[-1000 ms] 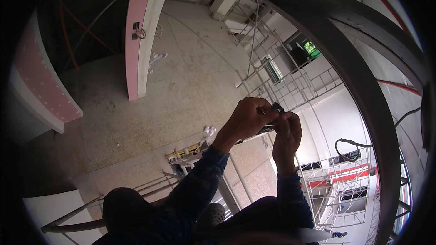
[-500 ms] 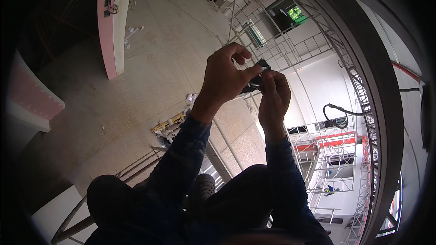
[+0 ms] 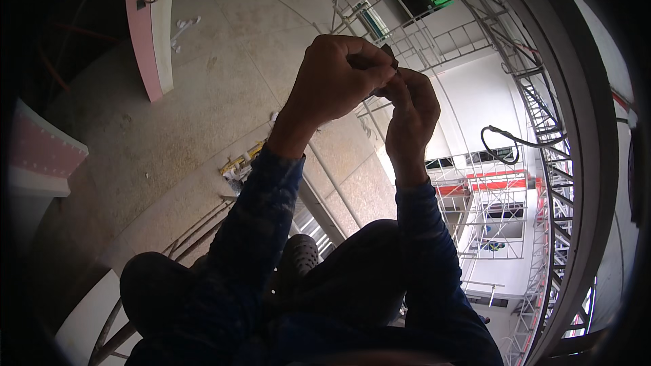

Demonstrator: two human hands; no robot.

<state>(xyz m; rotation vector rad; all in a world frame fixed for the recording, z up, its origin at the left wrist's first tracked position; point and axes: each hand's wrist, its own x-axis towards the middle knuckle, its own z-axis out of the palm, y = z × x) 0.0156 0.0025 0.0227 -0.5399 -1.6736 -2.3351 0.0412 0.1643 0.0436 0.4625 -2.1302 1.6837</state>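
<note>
High over the floor, my left hand [image 3: 333, 76] and my right hand [image 3: 415, 110] meet in front of me, fingertips touching. Both pinch a small, dark, thin piece [image 3: 388, 50]. Only its upper tip stands out above the fingers; the rest is covered, and its kind is too dark to make out. My left hand's fingers are curled over with the thumb pressed toward the right fingertips. The right thumb and forefinger press together from the other side.
Scaffold tubes [image 3: 332, 186] run below my hands beside my bent knees. A dark curved beam [image 3: 588, 163] passes close on the right, with a looped cable [image 3: 489, 146]. A pink-edged panel [image 3: 141, 34] stands at left. Far below, a person [image 3: 493, 246] is by scaffolding.
Both hands have moved up a little and drawn closer together. My left fingers have curled down onto the dark piece, which shows less than before. The view has shifted slightly.
</note>
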